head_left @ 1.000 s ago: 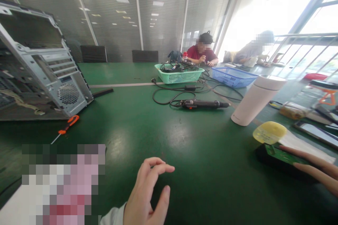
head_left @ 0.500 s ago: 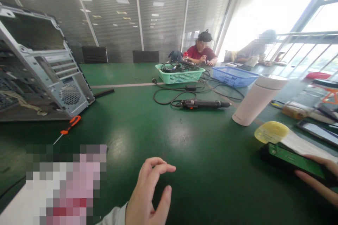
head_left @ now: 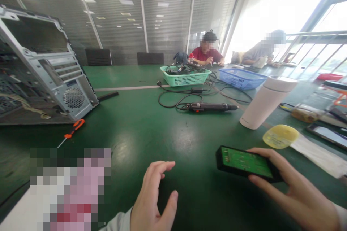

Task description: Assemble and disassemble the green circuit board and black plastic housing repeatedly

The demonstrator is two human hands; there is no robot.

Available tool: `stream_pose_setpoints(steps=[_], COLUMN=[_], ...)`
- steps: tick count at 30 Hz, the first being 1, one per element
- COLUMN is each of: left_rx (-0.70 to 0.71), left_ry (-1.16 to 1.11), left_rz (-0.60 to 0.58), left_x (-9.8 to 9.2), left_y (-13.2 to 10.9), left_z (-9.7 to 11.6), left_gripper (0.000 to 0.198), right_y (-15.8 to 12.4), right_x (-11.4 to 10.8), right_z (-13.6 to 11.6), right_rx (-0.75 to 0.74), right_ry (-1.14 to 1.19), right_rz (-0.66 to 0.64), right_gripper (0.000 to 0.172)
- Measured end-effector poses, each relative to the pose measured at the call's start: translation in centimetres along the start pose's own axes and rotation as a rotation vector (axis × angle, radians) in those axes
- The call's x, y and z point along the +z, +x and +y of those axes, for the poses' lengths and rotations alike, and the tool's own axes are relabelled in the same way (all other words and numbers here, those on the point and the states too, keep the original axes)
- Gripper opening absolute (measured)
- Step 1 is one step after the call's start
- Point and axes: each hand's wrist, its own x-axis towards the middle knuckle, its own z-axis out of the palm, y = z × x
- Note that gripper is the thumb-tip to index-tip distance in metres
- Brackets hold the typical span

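Note:
My right hand (head_left: pixel 292 184) grips a black case with a green circuit board (head_left: pixel 245 160) set in its face, thumb on the near side and fingers on the far side. The device is tilted above the green table (head_left: pixel 187 195), its board side facing up toward me. At the bottom middle, my left hand (head_left: pixel 155 195) is open, thumb and fingers apart, with nothing between them. A gap lies between that hand and the device. Beyond both hands rests a black electric screwdriver (head_left: pixel 211 107) with its cable.
Left stand an opened computer case (head_left: pixel 74 97) and an orange-handled screwdriver (head_left: pixel 78 124). Farther back are a green basket (head_left: pixel 187 78) of cables and a blue basket (head_left: pixel 241 79). A pale tumbler (head_left: pixel 267 104) and yellow lid-like object (head_left: pixel 280 136) sit right. Two people sit beyond.
My right hand has come in from the right edge, carrying the circuit-board device leftward toward the middle. My left hand stays nearly in place, its fingers slightly more bent.

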Motion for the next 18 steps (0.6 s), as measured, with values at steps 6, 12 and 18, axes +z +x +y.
stream_pose_setpoints(steps=[6,12,18], left_rx=[-0.018,-0.106,-0.206], left_ry=[-0.018,-0.119,-0.177], left_rz=[-0.005,-0.012,-0.029], left_x=[0.0,-0.1,0.0], left_y=[-0.2,0.2,0.3], left_z=[-0.7,-1.1,-1.3], left_gripper=[0.066,0.05,0.047], right_y=[1.1,1.0,0.5], right_x=[4.2,7.0,7.5], right_z=[-8.6,-10.0,-8.7], right_rx=[-0.154,-0.226,-0.304], right_ry=[0.218,0.236,0.175], right_rz=[-0.263,-0.233,-0.191], right_gripper=[0.037,0.055,0.054])
